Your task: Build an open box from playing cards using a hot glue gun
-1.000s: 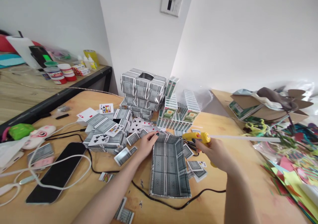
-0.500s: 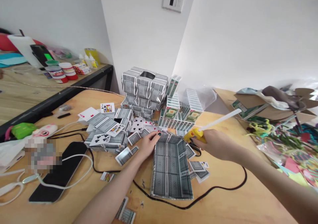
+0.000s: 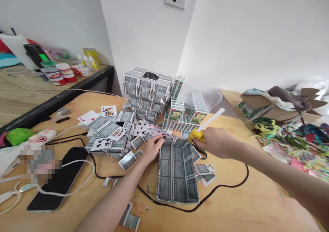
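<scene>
An open box made of grey-backed playing cards [image 3: 172, 170] lies on the wooden table in front of me. My left hand [image 3: 153, 149] grips its far left corner, fingers closed on the rim. In my right hand [image 3: 212, 142] is a yellow glue gun [image 3: 195, 135] with a long white glue stick [image 3: 212, 118] sticking out of its back. The gun is at the box's far right corner; its tip is hidden. Loose cards [image 3: 204, 173] lie just right of the box.
Behind stand a stacked card structure [image 3: 147, 88] and green card packs [image 3: 177, 113]. Left are a card-covered box [image 3: 113, 146], a black phone [image 3: 59, 180] and cables. A black cord [image 3: 221, 188] loops round the box's near side. Colourful scraps [image 3: 295, 139] lie right.
My right hand and the glue gun have shifted slightly left, and the glue stick points more steeply upward. My left hand keeps its place on the box. The whole view has moved a little.
</scene>
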Demonstrator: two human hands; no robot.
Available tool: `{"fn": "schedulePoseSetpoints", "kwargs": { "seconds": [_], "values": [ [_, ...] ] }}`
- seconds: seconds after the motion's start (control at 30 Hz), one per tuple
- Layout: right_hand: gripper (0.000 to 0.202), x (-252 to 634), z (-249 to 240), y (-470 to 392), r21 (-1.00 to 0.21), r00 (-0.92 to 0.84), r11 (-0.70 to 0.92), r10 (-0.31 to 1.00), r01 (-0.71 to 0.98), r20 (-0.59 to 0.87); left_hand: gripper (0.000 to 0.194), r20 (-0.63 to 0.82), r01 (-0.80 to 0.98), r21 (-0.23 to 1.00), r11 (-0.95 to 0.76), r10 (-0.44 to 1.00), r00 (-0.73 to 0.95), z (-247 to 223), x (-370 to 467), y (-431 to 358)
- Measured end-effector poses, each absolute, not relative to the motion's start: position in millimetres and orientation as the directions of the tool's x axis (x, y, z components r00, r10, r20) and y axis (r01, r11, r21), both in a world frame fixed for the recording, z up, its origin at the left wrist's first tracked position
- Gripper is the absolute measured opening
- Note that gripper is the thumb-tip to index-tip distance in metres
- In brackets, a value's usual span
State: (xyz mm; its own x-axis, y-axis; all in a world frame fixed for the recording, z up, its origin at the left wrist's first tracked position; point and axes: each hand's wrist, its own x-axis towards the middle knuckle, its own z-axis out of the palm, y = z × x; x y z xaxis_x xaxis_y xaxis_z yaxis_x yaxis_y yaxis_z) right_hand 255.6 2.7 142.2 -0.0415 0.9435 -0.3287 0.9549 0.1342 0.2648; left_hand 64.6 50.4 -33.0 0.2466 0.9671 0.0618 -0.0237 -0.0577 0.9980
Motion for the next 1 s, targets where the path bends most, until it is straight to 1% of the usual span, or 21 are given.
{"fn": "schedulePoseSetpoints", "kwargs": {
  "seconds": [0.23,0.47,0.6,0.7,0.77,0.8,0.83,0.87,0.9,0.93,0.97,1.0],
  "values": [
    [0.047,257,144,2,0.255,-0.029,0.122,0.94,0.959,-0.339,0.021,0.063,0.008,0.998,-0.067,0.967,0.248,-32,64,50],
    [0.045,256,149,-4,0.236,0.002,0.082,0.943,0.968,-0.332,0.023,0.068,-0.013,0.998,-0.067,0.964,0.256,-33,64,51],
    [0.043,261,152,-4,0.224,-0.022,0.09,0.957,0.97,-0.289,0.024,0.067,0.007,0.997,-0.071,0.965,0.255,-33,64,51],
    [0.045,281,151,-4,0.169,0.015,0.027,0.97,0.985,-0.242,0.024,0.072,0.014,0.997,-0.078,0.963,0.258,-32,64,51],
    [0.051,302,146,-8,0.061,0.086,-0.074,0.972,0.995,-0.219,0.024,0.075,0.015,0.997,-0.082,0.962,0.261,-34,64,52],
    [0.053,314,140,-12,-0.031,0.168,-0.18,0.958,0.983,-0.234,0.023,0.075,0.02,0.996,-0.083,0.963,0.26,-36,64,52],
    [0.055,327,132,-17,-0.154,0.256,-0.304,0.928,0.94,-0.27,0.023,0.076,0.028,0.996,-0.086,0.964,0.256,-37,63,53],
    [0.056,339,122,-24,-0.302,0.341,-0.417,0.899,0.857,-0.275,0.024,0.079,0.037,0.995,-0.091,0.965,0.251,-39,63,53],
    [0.055,350,109,-32,-0.469,0.364,-0.459,0.888,0.755,-0.283,0.024,0.083,0.046,0.994,-0.097,0.966,0.246,-40,63,53],
    [0.054,359,96,-41,-0.633,0.375,-0.448,0.891,0.631,-0.257,0.024,0.086,0.053,0.993,-0.102,0.967,0.24,-41,63,53],
    [0.053,367,81,-49,-0.751,0.388,-0.426,0.889,0.505,-0.243,0.025,0.088,0.056,0.993,-0.104,0.967,0.237,-42,63,53],
    [0.052,374,66,-57,-0.823,0.409,-0.409,0.88,0.395,-0.242,0.025,0.087,0.055,0.993,-0.103,0.967,0.237,-42,62,53]
  ]
}}
